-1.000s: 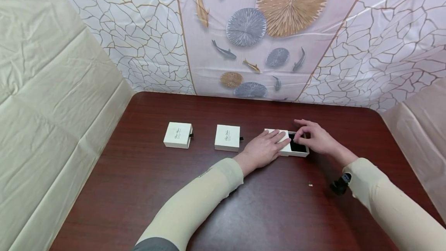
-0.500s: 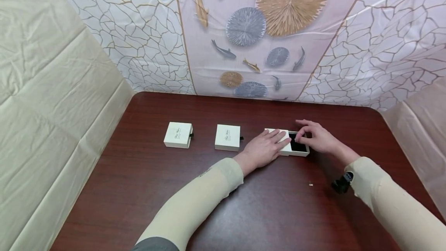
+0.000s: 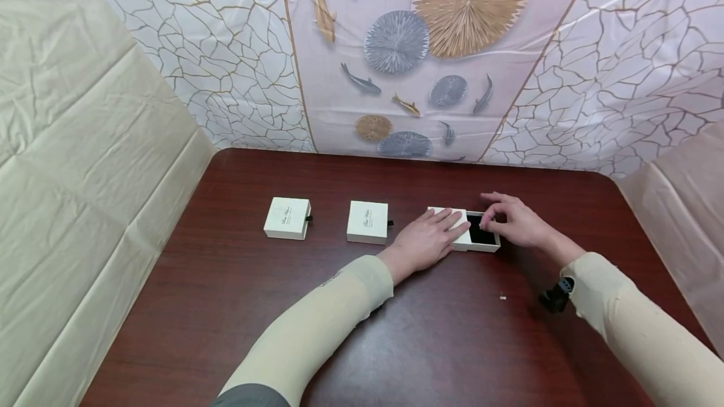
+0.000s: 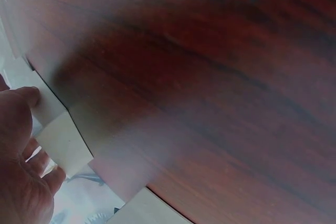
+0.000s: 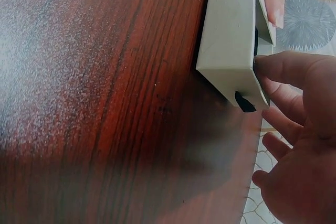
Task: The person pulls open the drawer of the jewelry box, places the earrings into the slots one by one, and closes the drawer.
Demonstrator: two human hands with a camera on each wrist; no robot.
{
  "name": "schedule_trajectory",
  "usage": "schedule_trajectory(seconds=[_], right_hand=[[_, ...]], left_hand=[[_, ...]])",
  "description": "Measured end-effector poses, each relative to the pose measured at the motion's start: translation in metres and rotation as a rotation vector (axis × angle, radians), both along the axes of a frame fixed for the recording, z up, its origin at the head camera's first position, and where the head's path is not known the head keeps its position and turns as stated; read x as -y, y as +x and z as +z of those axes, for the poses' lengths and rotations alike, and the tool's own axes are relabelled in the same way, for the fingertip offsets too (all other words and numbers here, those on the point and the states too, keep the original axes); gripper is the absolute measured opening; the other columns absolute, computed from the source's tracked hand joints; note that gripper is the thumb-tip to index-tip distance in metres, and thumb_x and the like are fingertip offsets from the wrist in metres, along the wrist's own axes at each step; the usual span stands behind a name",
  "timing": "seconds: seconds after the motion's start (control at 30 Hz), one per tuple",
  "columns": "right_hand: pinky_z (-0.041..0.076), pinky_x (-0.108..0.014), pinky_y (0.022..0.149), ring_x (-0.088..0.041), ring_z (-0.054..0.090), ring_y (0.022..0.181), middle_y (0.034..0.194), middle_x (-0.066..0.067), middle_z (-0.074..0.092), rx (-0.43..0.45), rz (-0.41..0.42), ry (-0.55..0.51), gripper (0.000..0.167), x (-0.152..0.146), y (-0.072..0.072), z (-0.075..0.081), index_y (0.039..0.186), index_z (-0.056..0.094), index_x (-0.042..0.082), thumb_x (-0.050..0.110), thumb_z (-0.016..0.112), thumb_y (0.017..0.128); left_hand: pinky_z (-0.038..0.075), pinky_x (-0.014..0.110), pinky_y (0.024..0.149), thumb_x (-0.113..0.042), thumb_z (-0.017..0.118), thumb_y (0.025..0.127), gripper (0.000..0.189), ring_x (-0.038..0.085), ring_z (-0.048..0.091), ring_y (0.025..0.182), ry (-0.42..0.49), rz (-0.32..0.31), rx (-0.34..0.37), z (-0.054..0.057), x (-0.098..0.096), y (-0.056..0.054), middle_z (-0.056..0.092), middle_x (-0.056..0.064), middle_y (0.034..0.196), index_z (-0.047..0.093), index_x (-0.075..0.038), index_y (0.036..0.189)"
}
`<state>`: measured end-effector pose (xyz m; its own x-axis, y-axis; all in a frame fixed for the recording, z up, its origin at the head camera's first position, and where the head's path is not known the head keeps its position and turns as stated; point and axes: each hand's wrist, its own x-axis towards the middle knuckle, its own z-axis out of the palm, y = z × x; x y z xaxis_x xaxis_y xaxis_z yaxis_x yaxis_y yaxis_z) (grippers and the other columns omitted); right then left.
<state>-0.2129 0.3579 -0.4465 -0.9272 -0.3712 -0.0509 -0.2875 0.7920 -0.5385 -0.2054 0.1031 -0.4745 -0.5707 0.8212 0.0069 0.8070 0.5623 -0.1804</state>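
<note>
In the head view my left hand [image 3: 421, 245] rests over the cover of a small white drawer box [image 3: 460, 240], fingers spread and fairly straight. The box's tray [image 3: 484, 247] is pulled out to the right and shows a black insert [image 3: 476, 237]. Over that insert, my right hand [image 3: 516, 223] brings thumb and index fingertip together on something tiny, mostly hidden by the fingers. In the right wrist view those fingertips dip behind the tray wall [image 5: 228, 30], and a black pull tab [image 5: 244, 102] hangs from the tray's end.
Two more white drawer boxes, one in the middle [image 3: 367, 222] and one at left [image 3: 287, 217], lie shut with black tabs facing right. A tiny shiny piece [image 3: 503, 298] lies on the dark wooden table [image 3: 396, 344]. Patterned cloth [image 3: 396, 80] hangs behind.
Both hands stay nearly in place. The right fingertips have shifted very slightly rightward over the black insert. The box and the loose shiny piece have not visibly moved.
</note>
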Motion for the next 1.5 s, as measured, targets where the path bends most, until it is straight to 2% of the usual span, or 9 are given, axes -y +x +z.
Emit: schedule_trajectory(seconds=[0.27,0.93,1.13,1.5], right_hand=[[0.025,-0.072,0.119,-0.06,0.031,0.149,0.153,-0.036,0.049,-0.02,0.003,-0.009,0.009,0.0033,-0.0021,-0.0005,0.088,0.074,0.01,0.005,0.075,0.096],[0.031,-0.069,0.116,-0.056,0.034,0.15,0.155,-0.035,0.047,0.018,-0.017,-0.062,0.01,0.0052,-0.0011,-0.0047,0.089,0.075,0.008,0.005,0.074,0.098],[0.029,-0.072,0.116,-0.059,0.03,0.151,0.156,-0.036,0.045,0.035,-0.02,-0.064,0.008,0.0039,0.0002,-0.0047,0.091,0.075,0.006,0.007,0.074,0.1],[0.029,-0.071,0.117,-0.059,0.035,0.148,0.151,-0.036,0.051,-0.032,-0.023,-0.059,0.008,0.0006,0.0018,-0.0051,0.089,0.076,0.008,0.002,0.075,0.095]], left_hand=[[0.031,0.04,0.129,-0.044,0.049,0.114,0.06,0.018,0.031,0.161,0.01,0.001,0.0,-0.0022,0.0006,-0.0006,0.035,-0.001,0.174,0.033,-0.029,0.17],[0.031,0.04,0.129,-0.044,0.049,0.114,0.06,0.018,0.03,0.161,0.014,0.0,0.013,-0.0011,0.0002,-0.0001,0.035,-0.001,0.174,0.033,-0.028,0.17],[0.031,0.04,0.129,-0.043,0.049,0.114,0.06,0.019,0.03,0.161,0.018,-0.001,0.015,-0.0017,0.0003,-0.0002,0.034,-0.001,0.174,0.033,-0.028,0.17],[0.03,0.04,0.129,-0.043,0.048,0.114,0.06,0.019,0.029,0.161,0.02,0.003,0.027,-0.0022,0.0008,-0.0004,0.033,-0.001,0.175,0.032,-0.028,0.17]])
